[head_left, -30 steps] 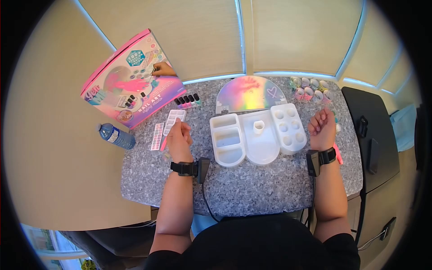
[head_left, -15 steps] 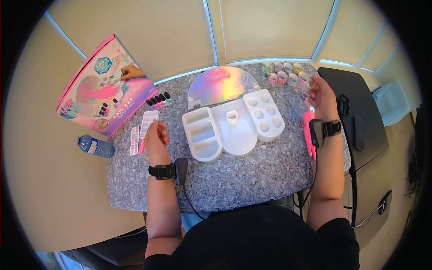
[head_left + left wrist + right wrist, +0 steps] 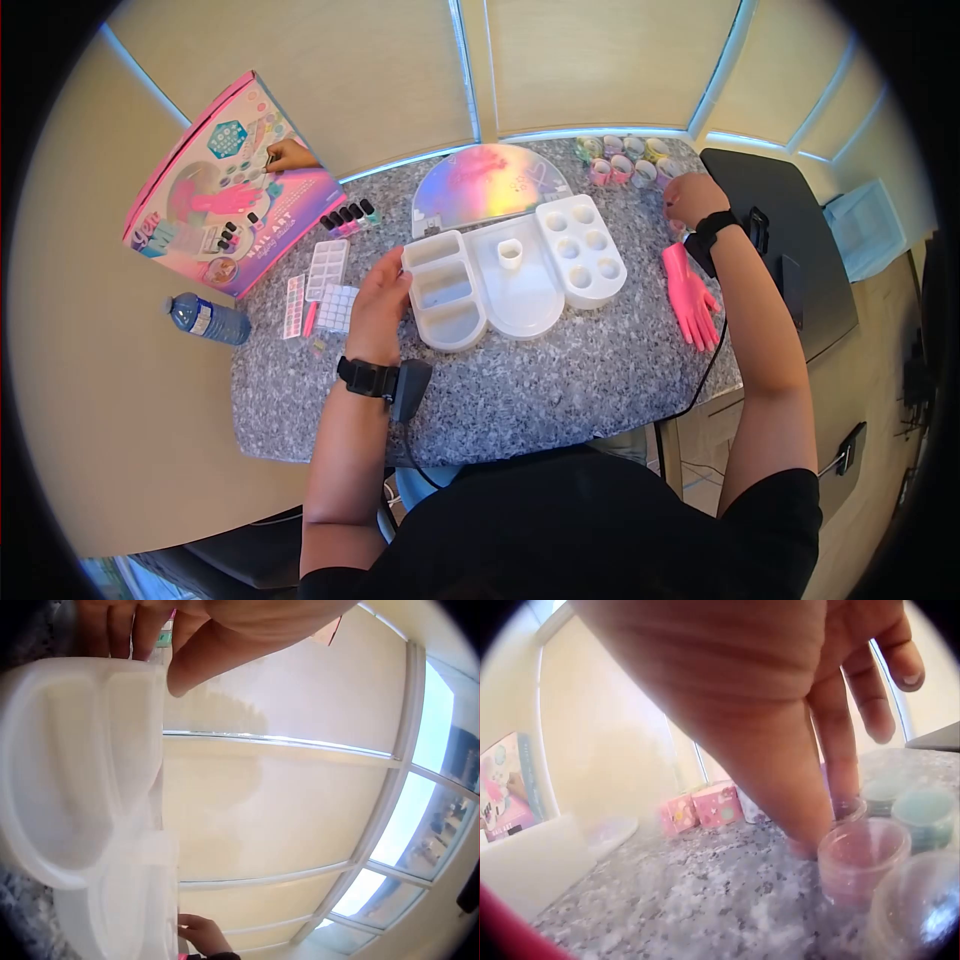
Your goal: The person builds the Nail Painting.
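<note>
1. One left hand point(image 3: 378, 302), fingers relaxed, lay at the left edge of the white tray point(image 3: 522, 305).
2. Right of it, the right hand point(image 3: 694, 203) reached small jars point(image 3: 864, 859); its grip was unclear.
3. The left had moved nearer the tray.

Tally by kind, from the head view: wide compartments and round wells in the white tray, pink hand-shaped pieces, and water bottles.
White tray, wide compartments: 3
White tray, round wells: 6
Pink hand-shaped piece: 1
Water bottle: 1
Total: 11
</note>
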Demonstrator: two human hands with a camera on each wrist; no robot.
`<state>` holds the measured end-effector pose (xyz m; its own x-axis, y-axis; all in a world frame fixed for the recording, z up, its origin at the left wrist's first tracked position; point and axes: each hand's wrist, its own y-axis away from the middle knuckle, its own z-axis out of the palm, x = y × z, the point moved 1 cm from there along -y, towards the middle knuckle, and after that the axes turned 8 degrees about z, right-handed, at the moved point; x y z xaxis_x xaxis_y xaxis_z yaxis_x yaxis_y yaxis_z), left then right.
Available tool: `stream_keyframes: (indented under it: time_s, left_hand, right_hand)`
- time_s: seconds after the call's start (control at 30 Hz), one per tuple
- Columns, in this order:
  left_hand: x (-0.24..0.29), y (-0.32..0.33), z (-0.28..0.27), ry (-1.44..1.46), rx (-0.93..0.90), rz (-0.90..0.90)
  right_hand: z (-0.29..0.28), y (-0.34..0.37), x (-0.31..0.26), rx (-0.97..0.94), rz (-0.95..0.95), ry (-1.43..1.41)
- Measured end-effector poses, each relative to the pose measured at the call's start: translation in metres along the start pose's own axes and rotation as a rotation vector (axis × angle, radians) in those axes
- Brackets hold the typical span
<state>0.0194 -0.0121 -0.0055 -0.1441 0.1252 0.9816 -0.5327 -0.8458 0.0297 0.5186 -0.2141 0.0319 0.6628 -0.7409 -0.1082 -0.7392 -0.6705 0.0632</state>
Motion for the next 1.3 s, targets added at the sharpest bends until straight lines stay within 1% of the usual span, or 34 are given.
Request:
stream_keyframes:
  time_s: [0.03, 0.07, 0.1, 0.17, 0.2, 0.27, 0.3, 0.33, 0.37, 0.4, 0.43, 0.47, 0.53, 0.6, 0.67, 0.73, 0.77, 0.83, 0.87, 0.93, 1.0, 1.03, 1.07, 1.13, 1.2, 1.27, 1.3]
  left_hand:
    - [-0.002, -0.002, 0.001, -0.005, -0.055, 0.068]
    - [-0.002, -0.002, 0.003, -0.006, -0.055, 0.071]
    - [-0.002, -0.002, 0.005, -0.038, -0.05, 0.092]
    - [-0.001, -0.003, 0.005, -0.07, -0.04, 0.117]
    - [-0.003, -0.004, 0.005, -0.065, -0.029, 0.103]
    - [-0.005, -0.005, 0.002, -0.063, -0.015, 0.089]
    - [-0.005, -0.005, 0.0, -0.1, -0.049, 0.085]
    - [-0.005, -0.005, -0.002, -0.136, -0.083, 0.08]
    - [-0.004, -0.003, -0.004, -0.138, -0.081, 0.079]
    - [-0.002, -0.001, -0.004, -0.178, -0.115, 0.056]
    - [-0.001, 0.001, -0.006, -0.219, -0.148, 0.033]
    - [-0.003, 0.002, -0.009, -0.22, -0.145, 0.035]
    - [-0.009, 0.003, -0.017, -0.254, -0.199, 0.064]
    - [-0.013, 0.007, -0.019, -0.266, -0.197, 0.081]
    - [-0.012, 0.012, -0.02, -0.277, -0.197, 0.098]
    - [-0.009, 0.017, -0.018, -0.391, -0.193, 0.15]
    - [-0.008, 0.019, -0.02, -0.391, -0.194, 0.15]
    - [-0.008, 0.021, -0.021, -0.524, -0.213, 0.231]
    - [-0.009, 0.02, -0.021, -0.518, -0.223, 0.23]
    - [-0.007, 0.021, -0.023, -0.593, -0.249, 0.268]
    - [-0.002, 0.025, -0.022, -0.627, -0.267, 0.265]
    - [0.001, 0.026, -0.02, -0.664, -0.27, 0.267]
    - [0.003, 0.027, -0.019, -0.658, -0.275, 0.268]
    - [0.007, 0.03, -0.018, -0.744, -0.305, 0.274]
    - [0.007, 0.032, -0.017, -0.76, -0.321, 0.283]
    - [0.007, 0.032, -0.016, -0.77, -0.335, 0.295]
    - [0.007, 0.032, -0.015, -0.77, -0.323, 0.286]
  right_hand:
    - [0.001, 0.0, -0.003, 0.001, -0.005, 0.065]
    - [0.0, 0.0, -0.007, 0.004, -0.009, 0.13]
    - [0.0, 0.002, -0.01, 0.006, -0.01, 0.128]
    - [-0.002, 0.014, -0.019, 0.202, -0.229, -0.121]
    - [-0.01, 0.023, -0.032, 0.205, -0.236, -0.12]
    - [-0.032, 0.053, -0.076, -0.011, -0.344, -0.501]
    - [-0.036, 0.066, -0.092, -0.014, -0.346, -0.504]
    - [-0.039, 0.078, -0.108, -0.084, -0.425, -0.558]
    - [-0.04, 0.084, -0.121, -0.153, -0.505, -0.609]
    - [-0.036, 0.084, -0.129, -0.153, -0.509, -0.609]
    - [-0.03, 0.083, -0.136, -0.138, -0.56, -0.568]
    - [-0.024, 0.082, -0.142, -0.124, -0.612, -0.526]
    - [-0.018, 0.08, -0.15, -0.097, -0.615, -0.511]
    - [-0.011, 0.075, -0.154, -0.064, -0.658, -0.413]
    - [-0.007, 0.076, -0.158, -0.057, -0.674, -0.387]
    - [-0.004, 0.077, -0.159, -0.054, -0.682, -0.358]
    - [-0.002, 0.078, -0.159, -0.044, -0.663, -0.348]
    - [-0.003, 0.079, -0.16, -0.034, -0.633, -0.332]
    - [-0.006, 0.081, -0.162, -0.057, -0.594, -0.32]
    - [-0.011, 0.085, -0.156, -0.082, -0.542, -0.305]
    - [-0.02, 0.084, -0.147, -0.032, -0.548, -0.534]
    - [-0.027, 0.075, -0.136, 0.02, -0.543, -0.498]
    - [-0.034, 0.067, -0.124, 0.022, -0.538, -0.493]
    - [-0.047, 0.052, -0.094, 0.058, -0.332, -0.413]
    - [-0.039, 0.024, -0.045, 0.139, -0.167, -0.196]
    - [-0.032, 0.007, -0.013, 0.09, 0.001, 0.028]
    - [-0.025, 0.002, -0.002, 0.093, 0.002, 0.03]
